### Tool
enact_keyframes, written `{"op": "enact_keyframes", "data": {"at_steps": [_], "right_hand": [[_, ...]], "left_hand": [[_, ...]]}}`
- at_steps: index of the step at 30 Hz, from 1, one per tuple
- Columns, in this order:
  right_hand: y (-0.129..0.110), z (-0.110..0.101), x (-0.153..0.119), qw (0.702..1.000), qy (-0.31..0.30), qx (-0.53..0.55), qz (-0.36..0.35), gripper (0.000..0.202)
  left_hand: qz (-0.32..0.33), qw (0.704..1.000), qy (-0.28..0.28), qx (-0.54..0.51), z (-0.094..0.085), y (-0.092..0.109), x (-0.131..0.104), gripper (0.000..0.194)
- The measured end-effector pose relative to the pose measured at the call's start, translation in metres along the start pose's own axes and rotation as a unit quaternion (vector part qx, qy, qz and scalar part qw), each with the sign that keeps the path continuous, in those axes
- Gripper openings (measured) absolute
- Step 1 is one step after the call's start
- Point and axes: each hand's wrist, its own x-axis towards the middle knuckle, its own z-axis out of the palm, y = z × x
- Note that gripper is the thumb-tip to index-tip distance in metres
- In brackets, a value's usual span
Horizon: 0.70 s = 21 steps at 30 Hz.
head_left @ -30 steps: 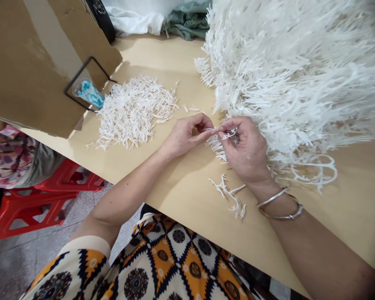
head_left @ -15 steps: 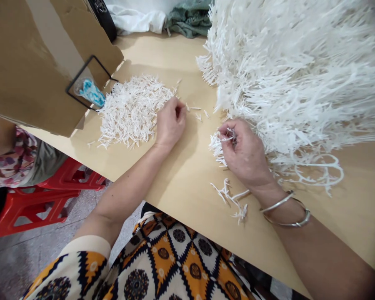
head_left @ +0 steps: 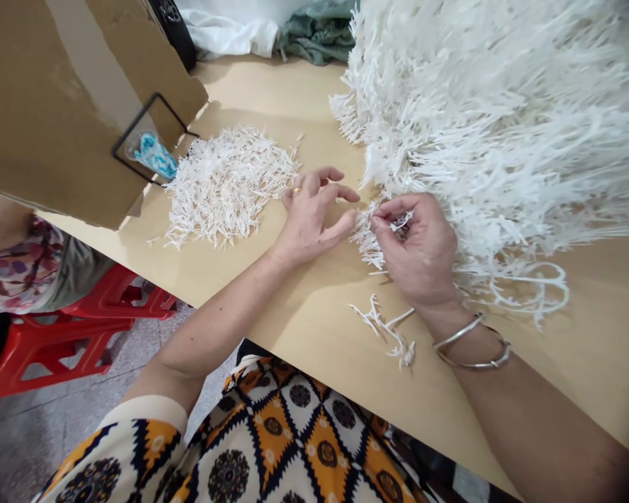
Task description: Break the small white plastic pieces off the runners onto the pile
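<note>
My left hand (head_left: 317,213) has its fingers spread and holds nothing; its fingertips are close to my right hand. A ring is on one finger. Closed in a pinch, my right hand (head_left: 416,241) holds small white branched pieces (head_left: 401,223), at the lower left edge of a large white tangled heap (head_left: 482,133). Short white pieces (head_left: 370,241) lie beneath its fingers. To the left of my left hand is a pile of small white pieces (head_left: 225,185). A branched white sprig (head_left: 391,332) lies on the tan table (head_left: 304,300) below my right hand.
A cardboard box (head_left: 73,105) stands at the upper left, beside a black wire frame (head_left: 154,105) and a clear cup with blue-white contents (head_left: 156,155). Green cloth (head_left: 317,31) lies at the back. Red stools (head_left: 57,349) and a person's arm (head_left: 0,220) are at the left.
My left hand has moved right, away from the small pile towards my right hand, and its fingers have opened. My right hand keeps its pinch and has shifted slightly.
</note>
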Motion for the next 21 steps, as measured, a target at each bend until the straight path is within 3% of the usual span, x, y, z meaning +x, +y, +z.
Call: {"op": "enact_keyframes", "data": {"at_steps": [5,9,13,16,19,21], "right_hand": [[0.002,-0.001,-0.001,0.999,-0.022,-0.023,-0.015,0.01],[0.001,-0.001,-0.001,0.998,-0.042,-0.043,-0.034,0.011],[-0.002,-0.001,-0.002,0.995,-0.069,-0.047,-0.051,0.014],[-0.001,0.0,-0.003,0.997,-0.06,-0.04,-0.037,0.013],[0.0,0.001,-0.003,0.999,-0.034,-0.009,-0.018,0.012],[0.0,0.001,-0.001,1.0,-0.016,0.024,-0.009,0.011]], "left_hand": [[0.023,0.998,-0.051,-0.021,0.0,0.005,0.0,0.02],[0.002,0.998,-0.061,-0.01,0.004,0.005,0.004,0.01],[-0.087,0.995,0.004,0.042,0.005,-0.007,0.014,0.012],[-0.159,0.981,0.084,0.076,0.0,-0.025,0.018,0.019],[-0.174,0.966,0.175,0.075,-0.007,-0.034,0.016,0.035],[-0.145,0.973,0.171,0.054,-0.01,-0.029,0.012,0.033]]}}
